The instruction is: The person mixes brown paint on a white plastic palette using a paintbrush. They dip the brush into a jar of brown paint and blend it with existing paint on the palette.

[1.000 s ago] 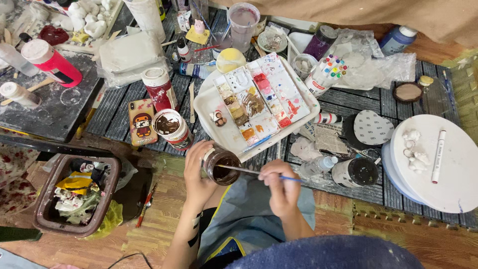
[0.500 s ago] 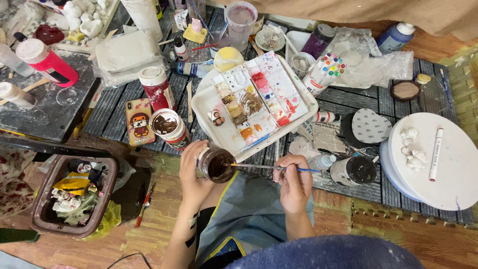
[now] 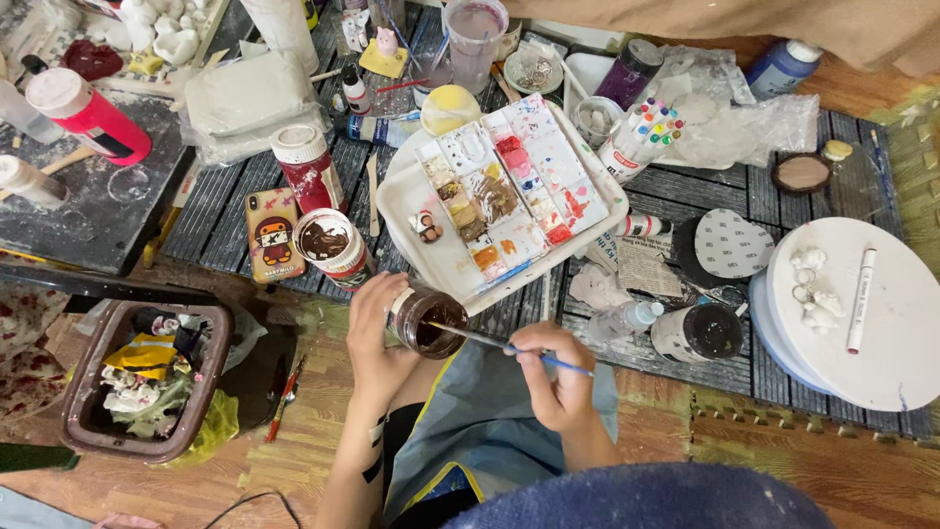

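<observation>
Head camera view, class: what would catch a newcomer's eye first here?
At centre, the left hand holds a small jar of brown paint while the right hand dips a thin brush into it. Just above lies a white paint tray smeared with colours; a bright pink bottle lies far left.

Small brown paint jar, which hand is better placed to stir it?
Probably the right hand: it grips the thin blue-handled brush, whose tip sits in the small brown paint jar. The left hand only holds the jar.
</observation>
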